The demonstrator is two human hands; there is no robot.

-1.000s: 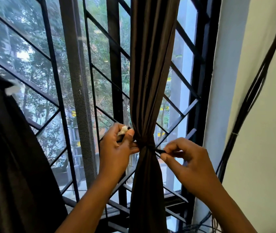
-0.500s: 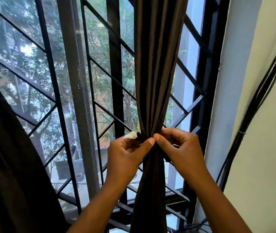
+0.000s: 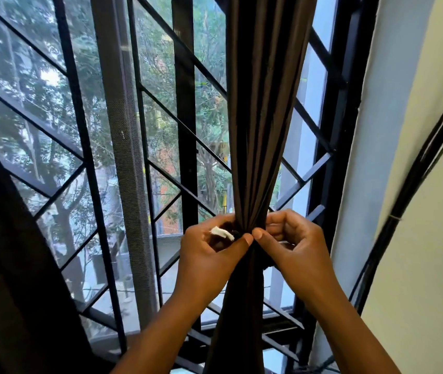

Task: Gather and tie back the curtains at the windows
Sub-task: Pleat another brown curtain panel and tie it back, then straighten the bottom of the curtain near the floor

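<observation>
Looking from the head view, the brown curtain [image 3: 262, 117] is bunched at centre, pinched at its waist by left hand [image 3: 209, 255] and right hand [image 3: 296, 247]. If the white-tipped tie [image 3: 221, 233] at 9 o'clock is let slack, the gather probably gets lost.

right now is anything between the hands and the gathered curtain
Nothing visible. Both the left hand and the right hand are already on the brown curtain at its cinched waist, thumbs meeting in front. The left hand also holds a small white scrap; the tie itself is mostly hidden.
</observation>
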